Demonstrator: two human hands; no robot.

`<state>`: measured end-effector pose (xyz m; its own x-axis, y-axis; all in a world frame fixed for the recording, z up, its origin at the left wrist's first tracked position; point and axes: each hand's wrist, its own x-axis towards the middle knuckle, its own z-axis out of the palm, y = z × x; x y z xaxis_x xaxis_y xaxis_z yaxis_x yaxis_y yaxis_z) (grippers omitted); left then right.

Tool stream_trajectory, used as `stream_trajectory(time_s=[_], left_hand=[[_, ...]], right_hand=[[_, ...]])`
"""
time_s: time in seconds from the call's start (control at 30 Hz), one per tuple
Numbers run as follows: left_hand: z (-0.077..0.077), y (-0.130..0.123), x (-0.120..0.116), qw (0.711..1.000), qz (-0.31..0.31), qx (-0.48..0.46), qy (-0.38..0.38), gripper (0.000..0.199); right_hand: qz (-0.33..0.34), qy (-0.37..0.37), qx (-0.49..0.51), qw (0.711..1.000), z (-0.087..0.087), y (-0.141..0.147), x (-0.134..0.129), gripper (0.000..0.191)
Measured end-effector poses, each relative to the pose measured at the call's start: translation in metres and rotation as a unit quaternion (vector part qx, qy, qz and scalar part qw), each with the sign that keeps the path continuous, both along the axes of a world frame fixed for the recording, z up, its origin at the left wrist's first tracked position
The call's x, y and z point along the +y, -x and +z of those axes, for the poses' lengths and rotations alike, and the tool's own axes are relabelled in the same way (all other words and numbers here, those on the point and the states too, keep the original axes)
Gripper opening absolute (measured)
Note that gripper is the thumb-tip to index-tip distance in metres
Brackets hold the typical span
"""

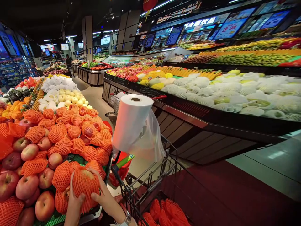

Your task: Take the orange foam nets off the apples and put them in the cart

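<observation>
Between my two hands is an apple (86, 182) in an orange foam net, held just above the near right corner of the apple display. My left hand (75, 194) grips its left side, thumb toward the front. My right hand (100, 188) wraps its right side, with fingers over the top. Around them lie more netted apples (63, 175) and bare red apples (44, 205) on green matting. A watch (128, 216) is on my right wrist.
A black wire shopping cart (145, 185) stands at right, with orange nets (164, 213) inside. A plastic bag roll (134, 122) rises beside the apples. Across the aisle is a stand of netted melons (225, 91). A red basket (121, 169) sits below the roll.
</observation>
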<state>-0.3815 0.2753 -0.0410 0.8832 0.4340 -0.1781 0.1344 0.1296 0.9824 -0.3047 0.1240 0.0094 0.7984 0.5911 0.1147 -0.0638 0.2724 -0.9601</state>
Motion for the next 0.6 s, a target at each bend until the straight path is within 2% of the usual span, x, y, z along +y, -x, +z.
stream_trajectory(time_s=[0.07,0.1,0.13,0.2,0.3,0.37,0.4,0.43,0.47,0.5,0.53,0.6], left_hand=[[0.0,-0.004,-0.016,0.996,0.025,0.01,0.081,0.113],[0.001,-0.006,-0.021,0.995,0.031,0.009,0.096,0.115],[0.004,-0.009,-0.025,0.996,0.032,-0.002,0.08,0.115],[0.013,-0.017,-0.027,0.999,0.03,-0.04,-0.014,0.109],[0.034,-0.033,-0.016,0.979,-0.011,-0.074,-0.192,0.102],[0.048,-0.041,0.0,0.946,-0.091,-0.075,-0.302,0.094],[0.054,-0.043,0.011,0.922,-0.125,-0.077,-0.359,0.086],[0.06,-0.041,0.023,0.896,-0.131,-0.086,-0.414,0.076],[0.066,-0.038,0.037,0.875,-0.098,-0.098,-0.465,0.067],[0.072,-0.032,0.051,0.855,-0.026,-0.109,-0.507,0.063],[0.076,-0.023,0.067,0.829,0.073,-0.103,-0.544,0.061],[0.085,-0.004,0.098,0.745,0.273,-0.023,-0.608,0.066]], right_hand=[[-0.031,0.033,-0.008,0.999,0.001,0.005,0.002,0.075],[-0.053,0.037,-0.001,0.998,0.0,0.006,0.003,0.067],[-0.072,0.035,0.008,0.997,-0.002,0.004,0.003,0.062],[-0.078,0.022,0.018,0.996,-0.007,-0.002,0.002,0.063],[-0.022,-0.002,0.002,1.0,-0.011,-0.021,0.004,0.091],[-0.01,0.005,-0.018,1.0,-0.011,-0.038,0.011,0.101],[-0.023,0.022,-0.037,0.999,-0.011,-0.047,0.015,0.098],[-0.043,0.047,-0.063,0.996,-0.01,-0.056,0.02,0.091],[-0.062,0.079,-0.097,0.99,-0.01,-0.065,0.026,0.083],[-0.072,0.115,-0.134,0.982,-0.01,-0.072,0.033,0.076],[-0.07,0.154,-0.171,0.971,-0.011,-0.079,0.039,0.072],[-0.049,0.228,-0.227,0.945,-0.015,-0.088,0.05,0.071]])
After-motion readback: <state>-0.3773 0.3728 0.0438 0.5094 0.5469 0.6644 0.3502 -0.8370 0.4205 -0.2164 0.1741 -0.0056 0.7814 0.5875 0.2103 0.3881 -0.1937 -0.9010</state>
